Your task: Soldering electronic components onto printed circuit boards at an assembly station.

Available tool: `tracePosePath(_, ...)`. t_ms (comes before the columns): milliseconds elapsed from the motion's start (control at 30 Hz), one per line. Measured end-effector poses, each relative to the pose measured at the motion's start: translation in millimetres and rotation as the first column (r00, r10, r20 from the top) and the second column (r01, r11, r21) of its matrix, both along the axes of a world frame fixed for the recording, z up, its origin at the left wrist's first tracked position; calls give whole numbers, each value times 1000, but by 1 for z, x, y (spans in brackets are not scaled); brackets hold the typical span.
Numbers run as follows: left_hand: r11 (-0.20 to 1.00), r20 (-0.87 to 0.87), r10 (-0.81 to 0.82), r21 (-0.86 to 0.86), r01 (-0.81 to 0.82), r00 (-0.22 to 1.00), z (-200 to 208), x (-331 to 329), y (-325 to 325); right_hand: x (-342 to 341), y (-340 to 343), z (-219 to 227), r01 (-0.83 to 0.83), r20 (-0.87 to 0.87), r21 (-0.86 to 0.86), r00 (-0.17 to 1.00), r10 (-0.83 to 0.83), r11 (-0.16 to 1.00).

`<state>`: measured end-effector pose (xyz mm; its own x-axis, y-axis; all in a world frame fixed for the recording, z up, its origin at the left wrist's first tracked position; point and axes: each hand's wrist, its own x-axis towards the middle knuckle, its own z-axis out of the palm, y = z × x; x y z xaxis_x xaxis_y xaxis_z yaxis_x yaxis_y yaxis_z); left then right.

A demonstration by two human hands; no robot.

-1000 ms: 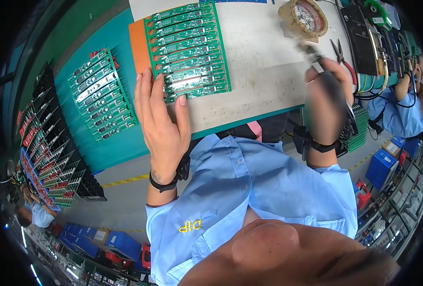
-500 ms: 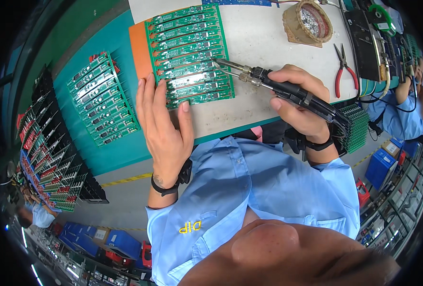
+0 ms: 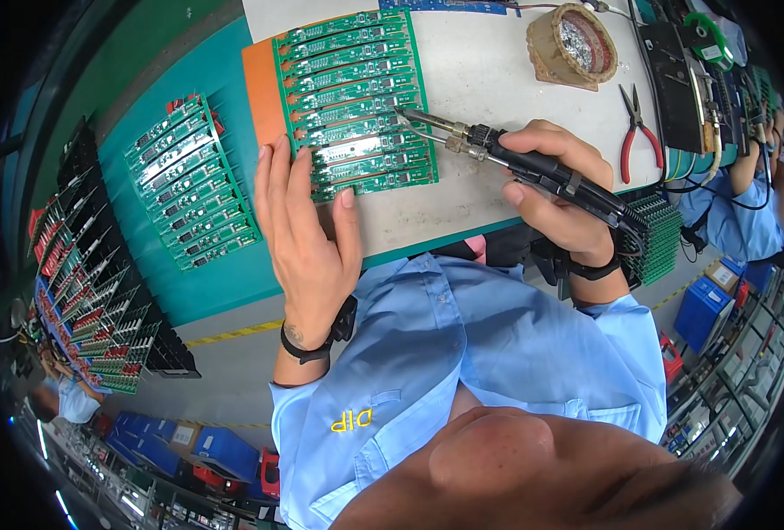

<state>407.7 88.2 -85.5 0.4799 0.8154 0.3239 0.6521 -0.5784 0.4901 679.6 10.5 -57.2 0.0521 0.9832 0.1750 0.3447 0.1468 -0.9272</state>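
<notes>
A green circuit board panel [image 3: 356, 93], made of several long narrow strips side by side, lies on the work surface before me. My left hand [image 3: 308, 221] rests at its lower left corner, fingers stretched along the left edge and thumb extended at the near edge. In my right hand [image 3: 564, 181] is a black-handled soldering iron [image 3: 533, 165] with a thin metal tube beside its tip, held like a pen. Its tip reaches the right part of a strip near the panel's middle; whether it touches is too small to tell.
A second board panel [image 3: 193, 185] lies at left on the green mat [image 3: 233, 84]. Orange sheet [image 3: 264, 93] shows beside the first panel. Far right are a round pot [image 3: 537, 44] of silvery bits, red-handled pliers [image 3: 641, 141] and cables. Racked boards [image 3: 100, 309] stand left; co-workers sit farther off.
</notes>
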Motion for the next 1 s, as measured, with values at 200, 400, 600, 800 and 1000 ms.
tracePosePath(200,1000,5,3,-8,-3,1000,0,0,0,3,0,3,54,-56,8,997,-53,999)
tracePosePath(400,1000,1,0,-10,0,1000,1,-1,1,1,9,1,38,-52,-39,998,-40,999)
tracePosePath(600,1000,-2,-9,-16,9,1000,0,-1,1,1,10,1,28,-37,-39,999,-29,999)
tracePosePath(800,1000,30,-10,-19,11,999,-2,-3,1,1,11,2,34,-52,-53,998,-37,998)
tracePosePath(1000,998,78,-66,7,66,995,25,-2,-4,3,9,2,56,-2,1,998,-56,998)
